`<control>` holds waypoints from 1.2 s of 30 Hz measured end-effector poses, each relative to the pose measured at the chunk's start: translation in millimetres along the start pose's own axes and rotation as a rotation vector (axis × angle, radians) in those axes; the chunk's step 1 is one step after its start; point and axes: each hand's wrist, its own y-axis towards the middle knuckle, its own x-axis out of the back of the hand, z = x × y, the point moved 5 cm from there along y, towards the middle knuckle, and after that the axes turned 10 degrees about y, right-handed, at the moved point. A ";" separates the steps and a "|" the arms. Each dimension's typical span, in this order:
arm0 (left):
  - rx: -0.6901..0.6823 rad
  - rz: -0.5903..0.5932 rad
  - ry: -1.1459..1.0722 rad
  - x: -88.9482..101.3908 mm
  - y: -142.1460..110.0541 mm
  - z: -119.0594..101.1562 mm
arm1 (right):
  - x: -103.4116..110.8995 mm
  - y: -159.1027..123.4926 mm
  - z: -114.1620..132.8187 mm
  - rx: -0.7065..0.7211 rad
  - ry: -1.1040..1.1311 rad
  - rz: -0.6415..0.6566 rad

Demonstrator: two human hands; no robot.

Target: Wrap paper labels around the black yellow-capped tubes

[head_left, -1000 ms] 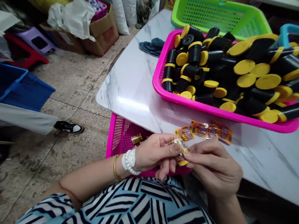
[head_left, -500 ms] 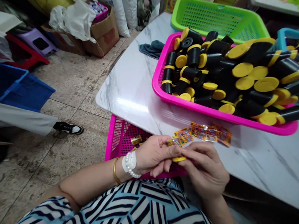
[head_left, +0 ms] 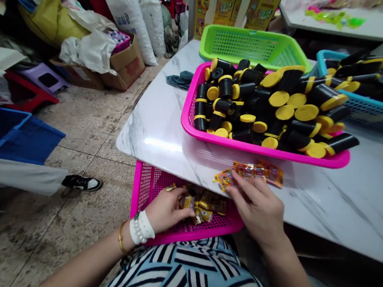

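My left hand (head_left: 167,209) reaches down into a pink mesh basket (head_left: 148,182) on my lap, its fingers curled among small yellow sachets (head_left: 202,209) lying in it. My right hand (head_left: 260,205) rests at the marble table's near edge, fingers stretched onto a strip of orange and yellow sachets (head_left: 252,172). A large pink basket (head_left: 231,143) farther back on the table is heaped with black tubes with yellow caps (head_left: 268,110).
A green basket (head_left: 250,46) and a blue basket (head_left: 365,109) with more tubes stand behind on the marble table (head_left: 340,201). On the floor to the left are a blue crate (head_left: 18,133), stools, boxes and bags. Another person's leg and shoe (head_left: 82,182) lie at left.
My hands, which together held a sachet at the table edge, have parted. The left went down into the lap basket; the right moved onto the sachet strip. The view tilted up.
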 end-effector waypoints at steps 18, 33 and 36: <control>-0.455 -0.267 -0.244 2.6 -2.5 -95.8 | 18.1 -12.3 40.7 0.068 0.204 -0.207; -0.299 -0.459 -0.193 23.4 -30.1 -58.3 | -12.3 -18.2 19.1 -0.438 0.531 -0.068; -0.294 -0.404 -0.213 18.1 -35.1 -54.3 | -14.1 -21.1 19.7 -0.390 0.532 -0.167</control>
